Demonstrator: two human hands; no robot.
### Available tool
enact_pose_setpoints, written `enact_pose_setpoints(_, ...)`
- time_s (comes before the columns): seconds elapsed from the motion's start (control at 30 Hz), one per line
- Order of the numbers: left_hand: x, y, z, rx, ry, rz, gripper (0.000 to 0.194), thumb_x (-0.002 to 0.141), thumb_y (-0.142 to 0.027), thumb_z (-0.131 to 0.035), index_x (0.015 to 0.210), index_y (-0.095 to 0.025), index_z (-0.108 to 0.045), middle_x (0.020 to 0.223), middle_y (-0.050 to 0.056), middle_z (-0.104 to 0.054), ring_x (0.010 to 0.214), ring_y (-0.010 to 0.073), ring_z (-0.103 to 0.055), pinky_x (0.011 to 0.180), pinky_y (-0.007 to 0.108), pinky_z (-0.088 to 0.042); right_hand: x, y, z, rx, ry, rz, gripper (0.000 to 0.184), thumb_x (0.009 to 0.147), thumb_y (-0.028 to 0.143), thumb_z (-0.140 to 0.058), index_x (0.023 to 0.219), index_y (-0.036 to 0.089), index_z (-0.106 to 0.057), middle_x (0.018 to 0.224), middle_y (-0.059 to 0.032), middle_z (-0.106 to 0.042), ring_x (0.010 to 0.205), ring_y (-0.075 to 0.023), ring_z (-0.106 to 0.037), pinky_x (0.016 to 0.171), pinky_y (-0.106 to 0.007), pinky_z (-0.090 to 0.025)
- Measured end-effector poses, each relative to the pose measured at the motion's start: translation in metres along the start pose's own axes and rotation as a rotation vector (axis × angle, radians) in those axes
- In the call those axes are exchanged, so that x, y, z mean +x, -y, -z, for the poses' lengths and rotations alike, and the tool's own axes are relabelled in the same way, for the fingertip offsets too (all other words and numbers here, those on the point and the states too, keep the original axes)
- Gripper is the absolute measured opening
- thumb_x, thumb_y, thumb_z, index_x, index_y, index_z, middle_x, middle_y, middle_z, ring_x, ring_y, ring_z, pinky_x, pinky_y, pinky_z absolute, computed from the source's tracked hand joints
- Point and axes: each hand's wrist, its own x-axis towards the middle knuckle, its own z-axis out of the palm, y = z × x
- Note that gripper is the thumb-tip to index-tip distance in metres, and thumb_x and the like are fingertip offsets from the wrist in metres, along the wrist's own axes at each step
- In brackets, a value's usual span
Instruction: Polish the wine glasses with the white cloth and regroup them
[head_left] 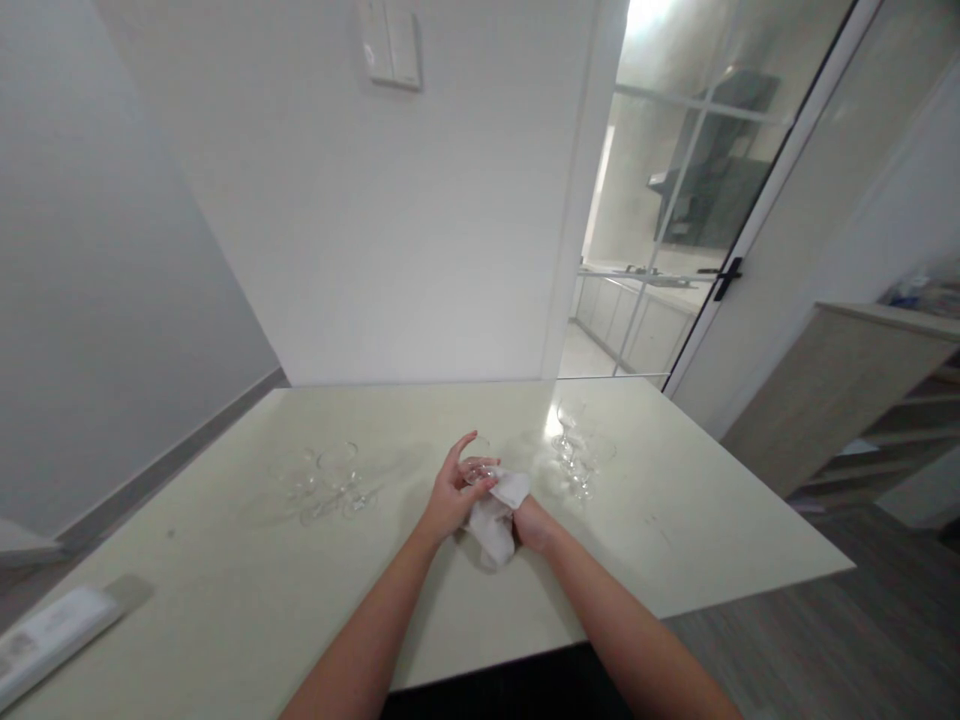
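Note:
My left hand grips a clear stemmed glass over the middle of the pale table, fingers curled round its bowl. My right hand is mostly covered by a white cloth that it presses against the glass. Both hands meet just above the tabletop.
Clear glasses stand on the table to the left of my hands, and more clear glasses to the right. A white flat device lies at the near left edge. A glass door and a wooden shelf unit are to the right.

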Motion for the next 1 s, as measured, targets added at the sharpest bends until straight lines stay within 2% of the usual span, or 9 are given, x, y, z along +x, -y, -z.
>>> enact_pose_setpoints(0.3, -0.001, -0.002, 0.002, 0.202, -0.104, -0.045, 0.092, 0.071, -0.031, -0.081, 0.149, -0.022, -0.032, 0.105, 0.009, -0.073, 0.092, 0.0199, -0.070, 0.086, 0.033, -0.053, -0.006, 0.009, -0.005, -0.162, 0.003, 0.064, 0.041, 0.081, 0.054, -0.067, 0.106, 0.021, -0.068, 0.093, -0.0047, -0.075, 0.094, -0.0242, -0.068, 0.084, -0.038, -0.054)
enact_pose_setpoints(0.43, -0.002, -0.005, 0.000, 0.282, -0.156, -0.083, 0.094, 0.069, -0.032, -0.082, 0.149, -0.023, -0.033, 0.105, 0.008, -0.072, 0.092, 0.0207, -0.070, 0.087, 0.035, -0.054, -0.003, 0.002, 0.001, -0.165, -0.005, 0.064, 0.041, 0.080, 0.052, -0.068, 0.104, 0.019, -0.068, 0.094, -0.0061, -0.075, 0.092, -0.0238, -0.069, 0.082, -0.037, -0.054)
enact_pose_setpoints(0.6, 0.000, -0.002, 0.001, 0.264, -0.177, -0.115, 0.092, 0.072, -0.033, -0.080, 0.148, -0.024, -0.031, 0.102, 0.007, -0.071, 0.089, 0.0185, -0.069, 0.079, 0.031, -0.054, 0.000, -0.006, 0.009, -0.215, -0.047, 0.065, 0.038, 0.081, 0.053, -0.067, 0.096, 0.019, -0.069, 0.091, -0.0039, -0.075, 0.088, -0.0216, -0.069, 0.082, -0.036, -0.054)
enact_pose_setpoints(0.73, 0.003, 0.002, 0.006, 0.214, -0.221, -0.125, 0.075, 0.073, -0.035, -0.079, 0.134, -0.022, -0.036, 0.099, 0.006, -0.071, 0.081, 0.0167, -0.069, 0.072, 0.028, -0.053, -0.004, 0.000, 0.008, -0.287, -0.041, 0.072, 0.033, 0.081, 0.051, -0.067, 0.092, 0.020, -0.070, 0.092, -0.0035, -0.074, 0.091, -0.0233, -0.068, 0.088, -0.039, -0.053)
enact_pose_setpoints(0.83, 0.009, 0.000, 0.008, 0.166, -0.306, -0.137, 0.060, 0.074, -0.038, -0.078, 0.118, -0.023, -0.039, 0.097, 0.006, -0.070, 0.077, 0.0162, -0.068, 0.067, 0.027, -0.052, -0.007, 0.003, 0.010, -0.436, -0.035, 0.100, 0.028, 0.078, 0.048, -0.069, 0.090, 0.023, -0.071, 0.096, -0.0042, -0.075, 0.101, -0.0257, -0.066, 0.101, -0.045, -0.046)
enact_pose_setpoints(0.93, 0.024, -0.005, 0.006, 0.172, -0.386, -0.150, 0.059, 0.072, -0.042, -0.078, 0.114, -0.024, -0.041, 0.102, 0.007, -0.068, 0.085, 0.0177, -0.067, 0.072, 0.030, -0.053, -0.007, 0.002, 0.013, -0.530, 0.073, 0.139, 0.025, 0.079, 0.048, -0.068, 0.088, 0.025, -0.072, 0.100, -0.0053, -0.075, 0.109, -0.0276, -0.064, 0.110, -0.048, -0.038)
enact_pose_setpoints(1.0, 0.040, -0.007, -0.001, 0.270, -0.357, -0.137, 0.060, 0.066, -0.043, -0.082, 0.111, -0.023, -0.049, 0.106, 0.007, -0.064, 0.091, 0.0192, -0.065, 0.078, 0.033, -0.053, -0.006, 0.000, 0.014, -0.562, 0.137, 0.161, 0.025, 0.082, 0.047, -0.063, 0.089, 0.025, -0.073, 0.104, -0.0059, -0.074, 0.112, -0.0279, -0.063, 0.112, -0.049, -0.036)
